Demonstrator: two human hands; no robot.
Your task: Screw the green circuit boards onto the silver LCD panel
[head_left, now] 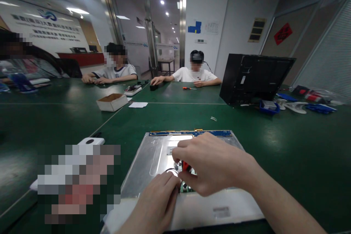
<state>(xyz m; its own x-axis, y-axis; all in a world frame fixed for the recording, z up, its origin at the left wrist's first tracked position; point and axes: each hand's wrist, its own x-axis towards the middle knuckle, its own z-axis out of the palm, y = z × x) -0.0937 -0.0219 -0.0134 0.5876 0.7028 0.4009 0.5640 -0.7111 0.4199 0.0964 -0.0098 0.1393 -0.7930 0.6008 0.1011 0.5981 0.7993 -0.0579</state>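
Note:
A flat metal display panel lies in front of me, with a blue circuit strip along its far edge. On its middle sits a small green circuit board, mostly covered by my hands. My right hand is closed round a red-and-black screwdriver handle above the board; the tool's tip is hidden. Against the board's left side, my left hand has its fingers pressed together, close to the right fingertips. Whatever those fingers hold, if anything, is hidden. A dark cable shows just beyond them.
A white device and a blurred-out patch are at the left. Farther off are an open cardboard box, an orange screwdriver, a black monitor and a blue tray. Several people sit around the green table.

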